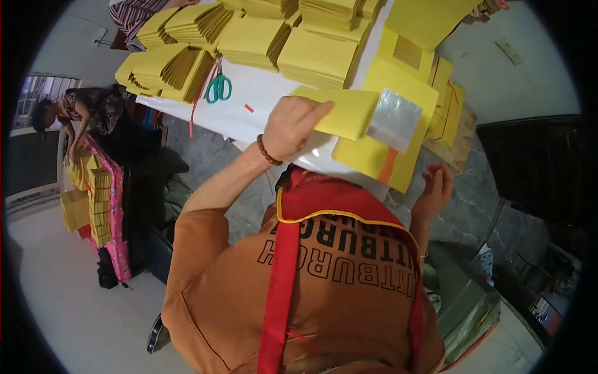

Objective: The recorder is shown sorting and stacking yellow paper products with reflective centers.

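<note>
My left hand (289,128) is closed on the edge of a folded yellow paper (349,115), thumb on top, over the white table. Right beside that paper lies a yellow sheet (414,159) with a silvery rectangle (393,121) on it and an orange strip (388,166) near its lower edge. My right hand (438,187) hangs off the table's near right side, fingers loosely bent and apart, holding nothing that I can see. Teal-handled scissors (218,87) rest on the table to the left, near a small red scrap (249,108).
Stacks of folded yellow paper (314,56) line the far side of the white table (268,81). Another person (93,109) bends over bundled yellow papers (99,199) on a pink-covered table at left. A striped sleeve (134,19) shows at the far left. Tied yellow bundles (450,106) lie at right.
</note>
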A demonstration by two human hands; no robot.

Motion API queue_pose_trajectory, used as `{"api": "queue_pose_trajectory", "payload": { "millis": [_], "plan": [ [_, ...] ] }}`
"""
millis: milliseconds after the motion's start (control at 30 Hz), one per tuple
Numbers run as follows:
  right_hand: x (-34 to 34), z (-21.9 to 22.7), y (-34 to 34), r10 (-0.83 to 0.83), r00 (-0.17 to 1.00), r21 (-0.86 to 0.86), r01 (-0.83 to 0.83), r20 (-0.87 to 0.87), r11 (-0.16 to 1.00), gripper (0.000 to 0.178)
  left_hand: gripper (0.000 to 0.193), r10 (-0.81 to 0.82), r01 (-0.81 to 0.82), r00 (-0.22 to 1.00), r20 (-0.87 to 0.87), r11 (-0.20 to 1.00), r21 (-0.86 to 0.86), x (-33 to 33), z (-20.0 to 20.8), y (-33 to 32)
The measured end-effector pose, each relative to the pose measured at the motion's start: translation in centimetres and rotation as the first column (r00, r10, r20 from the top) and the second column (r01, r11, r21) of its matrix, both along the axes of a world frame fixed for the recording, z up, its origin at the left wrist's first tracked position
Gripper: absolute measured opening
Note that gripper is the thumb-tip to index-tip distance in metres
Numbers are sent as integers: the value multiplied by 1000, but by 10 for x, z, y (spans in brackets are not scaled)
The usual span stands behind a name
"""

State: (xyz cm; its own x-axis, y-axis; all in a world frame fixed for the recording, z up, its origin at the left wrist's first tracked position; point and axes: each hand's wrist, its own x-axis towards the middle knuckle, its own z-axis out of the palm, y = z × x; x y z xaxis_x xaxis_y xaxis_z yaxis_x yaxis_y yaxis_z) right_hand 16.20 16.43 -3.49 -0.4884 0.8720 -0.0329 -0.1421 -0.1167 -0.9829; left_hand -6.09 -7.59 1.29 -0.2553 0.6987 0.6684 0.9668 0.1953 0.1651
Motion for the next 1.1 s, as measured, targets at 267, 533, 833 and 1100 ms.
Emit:
{"api": "queue_pose_trajectory", "payload": {
  "millis": [267,533,833,1100],
  "plan": [
    [-6,4,-2,81,997,54,-81,15,995,21,53,106,-61,990,89,909,-413,-1,-127,-57],
    [-7,8,1,107,990,131,-119,95,984,21,45,122,-43,973,198,932,-360,2,-136,-60],
    [-23,25,10,268,839,737,-545,474,401,21,18,130,-41,980,151,875,-483,-6,-80,-36],
    [-27,16,7,371,780,611,-626,504,485,15,23,-259,286,914,312,957,-44,36,-9,34]
  ]
}}
